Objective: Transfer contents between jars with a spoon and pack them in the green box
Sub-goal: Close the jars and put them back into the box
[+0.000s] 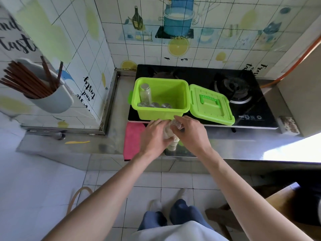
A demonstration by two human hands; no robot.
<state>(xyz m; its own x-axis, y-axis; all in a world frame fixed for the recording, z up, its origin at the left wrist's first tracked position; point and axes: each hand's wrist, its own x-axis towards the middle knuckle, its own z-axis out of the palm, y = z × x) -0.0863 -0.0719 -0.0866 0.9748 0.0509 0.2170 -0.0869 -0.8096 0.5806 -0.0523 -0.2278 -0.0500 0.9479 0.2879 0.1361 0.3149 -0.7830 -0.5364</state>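
Observation:
The green box (pixel 161 112) stands open on the left side of the black stove. Inside it a clear jar with a silver lid (pixel 145 93) stands upright at the left, and several more jars (pixel 154 105) lie along the near wall. Its green lid (pixel 211 105) leans against the box's right side. Just in front of the box my left hand (pixel 157 136) and my right hand (pixel 190 132) both hold a clear jar with pale contents (pixel 169 130), tilted between them. A second small jar (pixel 173 146) stands on the counter beneath, mostly hidden by my hands.
A pink cloth (pixel 132 140) hangs over the counter edge to the left of my hands. A black gas stove (pixel 234 87) fills the back right. A yellow strip (pixel 77 142) and a metal spoon (pixel 55 135) lie at the left. A chopstick holder (pixel 50 100) hangs on the wall.

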